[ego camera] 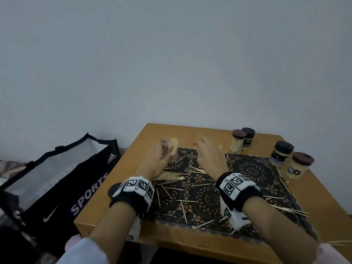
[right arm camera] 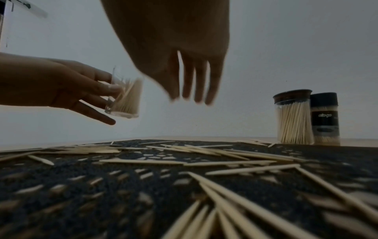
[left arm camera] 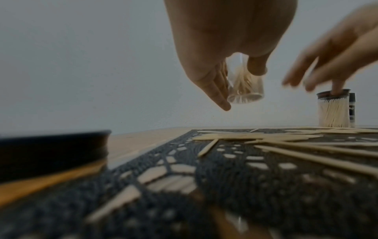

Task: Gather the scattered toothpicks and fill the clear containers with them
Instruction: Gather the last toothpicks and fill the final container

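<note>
Left hand [ego camera: 159,159]: up off the worktop [ego camera: 122,189] at centre frame, fingers curled round a clear container [ego camera: 172,149], lidless and partly filled with toothpicks.
Right hand [ego camera: 210,156]: just right of it, fingers straight and loosely spread, pointing down, holding nothing.
Loose toothpicks [ego camera: 171,177]: scattered all over the black lace mat [ego camera: 247,168], a thicker heap under the left wrist.
Capped containers [ego camera: 238,141]: four, packed full, standing at the right of the frame, upright.
Sports bag [ego camera: 62,180]: lower left, beside the worktop.
</note>
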Demonstrator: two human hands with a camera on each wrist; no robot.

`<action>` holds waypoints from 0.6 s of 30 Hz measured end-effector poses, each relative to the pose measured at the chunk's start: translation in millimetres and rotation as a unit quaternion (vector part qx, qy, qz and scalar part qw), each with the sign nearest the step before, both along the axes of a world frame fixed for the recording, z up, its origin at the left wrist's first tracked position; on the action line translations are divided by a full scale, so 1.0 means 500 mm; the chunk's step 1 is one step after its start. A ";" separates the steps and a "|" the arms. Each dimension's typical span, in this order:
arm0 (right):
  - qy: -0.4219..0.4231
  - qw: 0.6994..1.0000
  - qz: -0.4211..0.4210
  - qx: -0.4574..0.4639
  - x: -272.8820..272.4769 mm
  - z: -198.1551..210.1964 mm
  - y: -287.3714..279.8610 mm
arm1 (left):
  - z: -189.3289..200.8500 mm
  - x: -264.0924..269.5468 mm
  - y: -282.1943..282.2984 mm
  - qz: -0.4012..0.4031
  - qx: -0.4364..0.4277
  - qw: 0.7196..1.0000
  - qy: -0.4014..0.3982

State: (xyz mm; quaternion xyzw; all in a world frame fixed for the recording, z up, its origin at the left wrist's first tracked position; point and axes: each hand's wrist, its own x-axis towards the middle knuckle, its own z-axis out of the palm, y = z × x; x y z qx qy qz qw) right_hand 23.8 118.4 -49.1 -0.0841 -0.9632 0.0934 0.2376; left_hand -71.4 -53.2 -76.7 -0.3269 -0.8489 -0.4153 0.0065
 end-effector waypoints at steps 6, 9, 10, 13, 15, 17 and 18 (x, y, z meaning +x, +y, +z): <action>-0.291 0.956 -0.036 0.009 -0.009 -0.023 0.016 | 0.008 0.001 -0.004 0.045 0.004 0.998 0.044; -0.265 0.964 -0.020 -0.027 -0.010 -0.019 0.026 | 0.008 0.004 -0.002 0.037 -0.023 0.998 0.051; -0.263 0.964 -0.021 -0.028 -0.011 -0.017 0.027 | 0.009 0.005 -0.003 0.038 -0.023 0.998 0.052; -0.247 0.969 -0.022 -0.012 -0.009 -0.010 0.024 | 0.011 0.004 -0.003 0.036 -0.026 0.998 0.053; -0.230 0.973 -0.028 0.016 -0.005 -0.008 0.020 | 0.011 0.003 -0.004 0.035 -0.034 0.997 0.052; -0.221 0.974 -0.032 0.046 0.003 -0.004 0.017 | 0.011 0.004 -0.005 0.034 -0.036 0.998 0.050; -0.221 0.973 -0.033 0.058 0.005 -0.003 0.017 | 0.011 0.005 -0.005 0.032 -0.035 0.998 0.051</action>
